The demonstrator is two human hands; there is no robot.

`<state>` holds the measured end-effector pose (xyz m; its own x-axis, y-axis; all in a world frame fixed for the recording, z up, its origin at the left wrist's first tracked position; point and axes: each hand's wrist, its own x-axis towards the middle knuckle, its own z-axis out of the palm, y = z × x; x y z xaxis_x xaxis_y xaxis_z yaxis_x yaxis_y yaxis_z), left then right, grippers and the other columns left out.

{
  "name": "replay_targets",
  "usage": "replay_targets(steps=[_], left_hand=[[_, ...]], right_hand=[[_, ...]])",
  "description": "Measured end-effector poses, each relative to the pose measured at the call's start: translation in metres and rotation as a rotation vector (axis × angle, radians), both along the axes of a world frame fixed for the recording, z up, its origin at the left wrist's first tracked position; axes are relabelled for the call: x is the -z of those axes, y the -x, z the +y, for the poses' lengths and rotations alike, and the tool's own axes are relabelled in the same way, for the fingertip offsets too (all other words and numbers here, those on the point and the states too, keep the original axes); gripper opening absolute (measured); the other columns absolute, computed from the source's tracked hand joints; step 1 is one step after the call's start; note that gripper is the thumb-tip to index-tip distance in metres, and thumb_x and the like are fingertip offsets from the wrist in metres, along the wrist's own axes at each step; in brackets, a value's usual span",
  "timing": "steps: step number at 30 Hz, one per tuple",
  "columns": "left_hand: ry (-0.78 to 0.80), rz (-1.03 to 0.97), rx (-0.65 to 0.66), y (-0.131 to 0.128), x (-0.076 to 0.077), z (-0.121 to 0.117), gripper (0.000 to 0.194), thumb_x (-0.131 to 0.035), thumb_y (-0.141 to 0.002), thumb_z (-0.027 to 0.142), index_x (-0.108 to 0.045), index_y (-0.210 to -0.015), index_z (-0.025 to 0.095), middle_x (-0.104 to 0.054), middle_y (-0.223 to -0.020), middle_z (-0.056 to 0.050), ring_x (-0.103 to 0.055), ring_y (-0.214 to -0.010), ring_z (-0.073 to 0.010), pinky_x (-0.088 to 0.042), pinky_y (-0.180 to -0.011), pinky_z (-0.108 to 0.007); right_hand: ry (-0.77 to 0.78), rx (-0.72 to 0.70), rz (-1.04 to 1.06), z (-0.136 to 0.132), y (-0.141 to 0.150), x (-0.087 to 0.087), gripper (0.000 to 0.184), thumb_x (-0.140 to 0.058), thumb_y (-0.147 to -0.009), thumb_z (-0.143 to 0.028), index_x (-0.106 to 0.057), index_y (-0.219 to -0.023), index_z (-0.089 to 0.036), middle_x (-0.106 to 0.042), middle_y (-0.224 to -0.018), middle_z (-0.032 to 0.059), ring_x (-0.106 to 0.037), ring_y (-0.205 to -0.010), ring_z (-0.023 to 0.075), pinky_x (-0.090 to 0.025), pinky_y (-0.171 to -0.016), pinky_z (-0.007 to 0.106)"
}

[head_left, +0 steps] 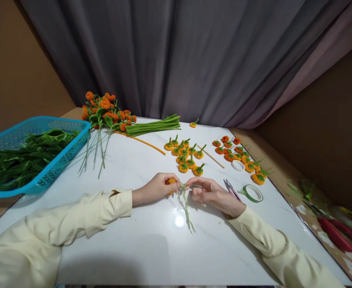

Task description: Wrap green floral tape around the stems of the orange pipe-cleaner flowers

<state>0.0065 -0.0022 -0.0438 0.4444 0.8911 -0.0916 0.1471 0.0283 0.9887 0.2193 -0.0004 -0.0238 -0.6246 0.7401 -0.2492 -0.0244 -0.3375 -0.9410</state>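
Note:
My left hand [161, 187] is closed around a small yellow-orange fuzzy flower head [172, 181], near the middle of the white table. My right hand [214, 194] meets it from the right, thumb and forefinger pinched on a pale green strip of floral tape [185, 204]. The strip's loose end dangles below the fingertips toward the tabletop. Just beyond my hands sit several yellow flower heads [183, 167] with green stubs pointing up. Scissors [231, 189] and a roll of green tape [253, 193] lie beside my right wrist.
At left, a blue basket [87, 125] holds green leaves [34, 154]. Farther back are finished orange flowers [105, 105], green pipe cleaners [153, 125] and an orange one [150, 145]. Orange flower heads [229, 157], a thin stick [213, 157] and a white ring [238, 165] lie right; red-handled pliers [336, 234] are off the table's edge.

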Motion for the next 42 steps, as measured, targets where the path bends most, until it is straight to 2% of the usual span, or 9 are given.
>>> replay_targets(steps=[5,10,14,16,20,25,31,37,42], left_hand=[[-0.004,-0.042,0.061,0.001,0.0,0.0,0.016,-0.058,-0.077,0.028,-0.061,-0.077,0.013,-0.056,-0.061,0.002,-0.047,-0.053,-0.0084,-0.039,-0.053,-0.02],[-0.013,-0.017,0.057,0.002,-0.001,0.0,0.011,-0.058,-0.076,0.023,-0.062,-0.077,0.013,-0.052,-0.059,0.004,-0.047,-0.054,-0.0084,-0.037,-0.052,-0.019],[-0.008,-0.001,0.075,0.002,-0.002,0.0,0.013,-0.058,-0.076,0.024,-0.062,-0.079,0.012,-0.053,-0.06,0.003,-0.048,-0.055,-0.0086,-0.038,-0.054,-0.02],[-0.01,0.004,0.079,0.002,-0.003,-0.001,0.013,-0.058,-0.076,0.025,-0.062,-0.078,0.012,-0.053,-0.061,0.003,-0.048,-0.055,-0.0084,-0.038,-0.054,-0.02],[-0.042,0.027,0.087,0.002,-0.003,-0.001,0.015,-0.058,-0.076,0.027,-0.062,-0.077,0.013,-0.053,-0.061,0.003,-0.047,-0.055,-0.0085,-0.038,-0.054,-0.02],[-0.039,0.024,0.081,0.001,-0.003,-0.001,0.018,-0.059,-0.077,0.031,-0.062,-0.076,0.013,-0.056,-0.062,0.002,-0.048,-0.055,-0.0087,-0.039,-0.055,-0.02],[0.001,-0.039,0.064,0.002,-0.001,-0.001,0.017,-0.06,-0.076,0.029,-0.062,-0.077,0.012,-0.06,-0.063,0.0,-0.05,-0.055,-0.0088,-0.042,-0.056,-0.021],[-0.015,-0.059,0.09,0.003,-0.003,-0.002,0.016,-0.059,-0.077,0.028,-0.061,-0.075,0.012,-0.059,-0.063,0.001,-0.05,-0.054,-0.0087,-0.042,-0.055,-0.021],[-0.029,-0.051,0.075,0.003,-0.002,-0.002,0.016,-0.06,-0.076,0.028,-0.062,-0.075,0.012,-0.056,-0.06,0.002,-0.048,-0.052,-0.0081,-0.041,-0.053,-0.02]], right_hand=[[-0.063,0.091,-0.038,-0.002,0.008,0.0,0.032,-0.076,-0.069,-0.025,-0.061,-0.096,-0.017,-0.055,-0.069,-0.0039,-0.04,-0.048,0.0048,-0.029,-0.044,0.02],[-0.134,0.058,-0.138,-0.004,0.009,0.004,0.023,-0.078,-0.069,-0.026,-0.059,-0.077,-0.016,-0.043,-0.054,-0.008,-0.033,-0.045,0.0039,-0.022,-0.043,0.02],[-0.165,0.062,-0.093,-0.006,0.01,0.003,0.021,-0.077,-0.071,-0.026,-0.058,-0.072,-0.015,-0.055,-0.076,-0.0013,-0.043,-0.054,0.0053,-0.03,-0.046,0.02],[-0.133,0.075,-0.044,-0.006,0.01,0.002,0.022,-0.077,-0.07,-0.026,-0.058,-0.07,-0.014,-0.058,-0.084,0.0009,-0.046,-0.057,0.0057,-0.033,-0.047,0.02],[0.024,0.035,0.014,-0.005,0.01,0.003,0.023,-0.078,-0.068,-0.024,-0.057,-0.07,-0.014,-0.056,-0.061,-0.0036,-0.041,-0.04,0.0027,-0.027,-0.039,0.018],[0.208,-0.018,0.087,-0.001,0.005,0.008,0.026,-0.076,-0.067,-0.022,-0.051,-0.066,-0.016,-0.047,-0.047,-0.0096,-0.027,-0.027,-0.0004,-0.017,-0.03,0.015],[0.266,-0.031,0.093,0.003,-0.001,0.006,0.034,-0.075,-0.063,-0.022,-0.042,-0.063,-0.018,-0.038,-0.045,-0.0121,-0.018,-0.027,-0.0013,-0.013,-0.029,0.014],[0.098,0.051,-0.033,-0.001,0.007,-0.007,0.024,-0.067,-0.078,-0.037,-0.054,-0.085,-0.018,-0.045,-0.056,-0.0083,-0.023,-0.034,0.0005,-0.013,-0.033,0.017],[-0.075,0.08,-0.265,-0.009,0.016,-0.011,0.037,-0.083,-0.059,-0.034,-0.053,-0.071,-0.016,-0.035,-0.056,-0.0093,-0.028,-0.044,0.0025,-0.019,-0.038,0.018]])
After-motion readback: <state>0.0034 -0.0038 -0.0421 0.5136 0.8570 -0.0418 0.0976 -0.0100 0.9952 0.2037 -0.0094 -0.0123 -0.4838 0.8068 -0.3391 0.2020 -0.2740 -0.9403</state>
